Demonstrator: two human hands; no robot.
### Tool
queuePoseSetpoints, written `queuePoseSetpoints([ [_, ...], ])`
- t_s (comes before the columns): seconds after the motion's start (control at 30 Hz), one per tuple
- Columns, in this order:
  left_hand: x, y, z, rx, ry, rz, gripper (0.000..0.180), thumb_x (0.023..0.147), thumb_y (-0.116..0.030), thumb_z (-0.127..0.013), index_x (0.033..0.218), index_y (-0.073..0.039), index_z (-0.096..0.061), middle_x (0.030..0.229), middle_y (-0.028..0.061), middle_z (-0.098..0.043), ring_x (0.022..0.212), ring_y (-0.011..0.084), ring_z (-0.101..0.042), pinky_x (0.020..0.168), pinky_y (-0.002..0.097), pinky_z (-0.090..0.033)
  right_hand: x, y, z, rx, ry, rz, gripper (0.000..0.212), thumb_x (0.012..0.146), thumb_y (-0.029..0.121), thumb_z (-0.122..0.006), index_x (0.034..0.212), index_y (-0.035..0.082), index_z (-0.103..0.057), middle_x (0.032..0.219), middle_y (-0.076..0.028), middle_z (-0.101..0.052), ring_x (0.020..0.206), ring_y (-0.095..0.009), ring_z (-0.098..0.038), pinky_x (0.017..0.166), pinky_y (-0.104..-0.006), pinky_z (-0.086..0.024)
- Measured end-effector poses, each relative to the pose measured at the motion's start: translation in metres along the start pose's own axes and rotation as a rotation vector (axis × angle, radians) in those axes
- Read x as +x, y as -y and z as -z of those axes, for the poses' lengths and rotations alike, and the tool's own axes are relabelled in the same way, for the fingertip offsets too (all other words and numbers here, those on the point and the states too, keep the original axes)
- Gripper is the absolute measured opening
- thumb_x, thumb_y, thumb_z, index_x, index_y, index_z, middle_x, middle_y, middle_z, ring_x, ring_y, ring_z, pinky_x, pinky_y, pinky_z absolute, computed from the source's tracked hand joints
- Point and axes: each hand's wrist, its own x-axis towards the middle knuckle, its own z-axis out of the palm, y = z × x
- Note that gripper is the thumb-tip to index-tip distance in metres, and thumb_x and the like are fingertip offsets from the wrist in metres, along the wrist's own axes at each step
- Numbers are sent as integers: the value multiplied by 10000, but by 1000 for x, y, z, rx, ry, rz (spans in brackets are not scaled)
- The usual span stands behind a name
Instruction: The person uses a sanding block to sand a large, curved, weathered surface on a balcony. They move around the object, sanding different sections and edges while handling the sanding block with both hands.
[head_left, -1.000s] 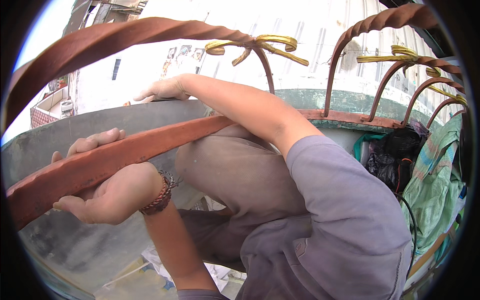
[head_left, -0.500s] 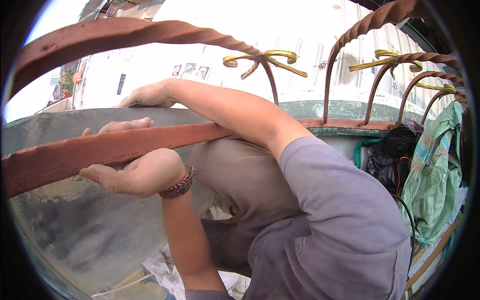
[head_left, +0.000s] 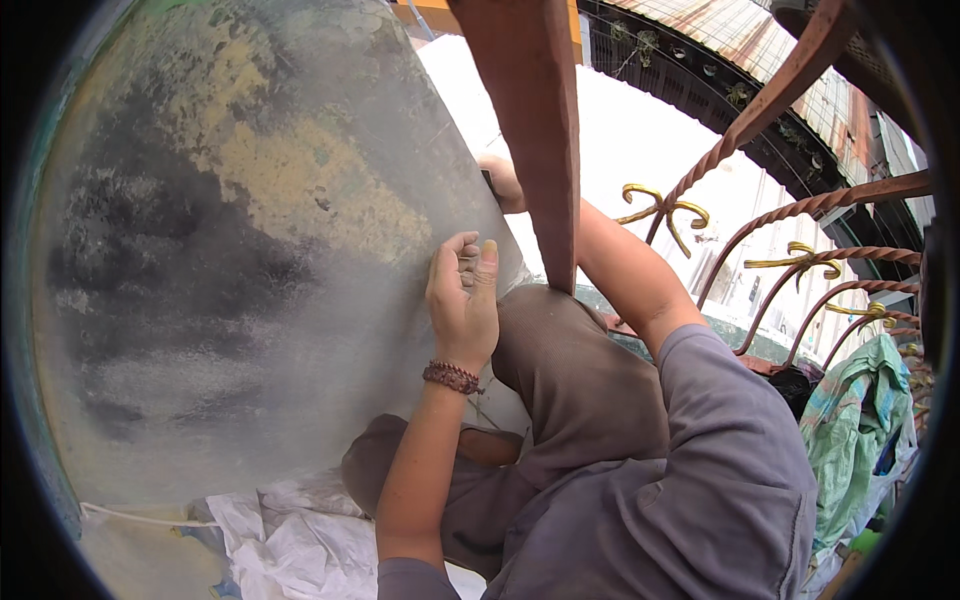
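Observation:
A large grey, worn wall panel (head_left: 330,310) with dark and yellowish patches fills the left side. My left hand (head_left: 465,310), with a braided bracelet at the wrist, is raised in front of its right edge. Its fingers are loosely curled with the thumb apart, and I see nothing held. Farther off, my right hand (head_left: 503,183) rests at the panel's edge, closed around a small dark thing (head_left: 488,180) too hidden to name. A broad reddish-brown metal bar (head_left: 535,130) crosses in front of my right wrist.
Twisted metal railing bars (head_left: 745,125) with gold-coloured scroll ornaments (head_left: 665,210) curve along the right. A green woven sack (head_left: 850,430) hangs at the lower right. White crumpled sheeting (head_left: 300,540) lies low on the left, and my bent knee (head_left: 580,350) is close by.
The view has swung, so the panel now fills the left and the bar stands steeply. My left hand has come out from beneath the bar, its fingers more curled. My right hand remains at the edge.

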Motion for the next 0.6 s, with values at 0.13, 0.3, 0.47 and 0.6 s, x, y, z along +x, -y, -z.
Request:
queuePoseSetpoints([
  [0.13, 3, -25, 29, 219, 107, 127, 423, 926, -348, -617, 1120, 27, -587, 992, 151, -639, 879, 220, -622, 774, 341, -501, 8, -51, 12, -20, -34, -48, 488, 898, 289, -621, 1298, 21, -540, 1295, -144, -564, 1130, -196, -566, 916, -335, -489],
  [0.3, -6, -34, 34, 262, 66, -206, 339, 891, -249, -653, 1089, 20, -597, 1005, 182, -628, 894, 327, -619, 803, 391, -498, -6, -98, 8, 0, -84, -180, 472, 890, 244, -644, 1292, 14, -548, 1300, -142, -562, 1146, -200, -559, 924, -331, -481],
  [0.47, -10, -10, 24, 480, 23, -474, 289, 841, -154, -666, 1077, 5, -613, 1100, 202, -587, 990, 376, -581, 853, 451, -474, 46, -75, 39, 89, 319, -164, 459, 883, 199, -666, 1285, 7, -556, 1305, -141, -559, 1161, -204, -552, 933, -327, -473],
  [0.6, -10, -4, 16, 499, 82, -440, 295, 829, -127, -661, 1087, 8, -613, 1212, 228, -523, 1090, 404, -525, 914, 485, -441, 30, -79, 26, 92, 250, -44, 403, 882, 169, -667, 1228, -22, -587, 1196, -151, -614, 1076, -208, -602, 861, -315, -515],
])
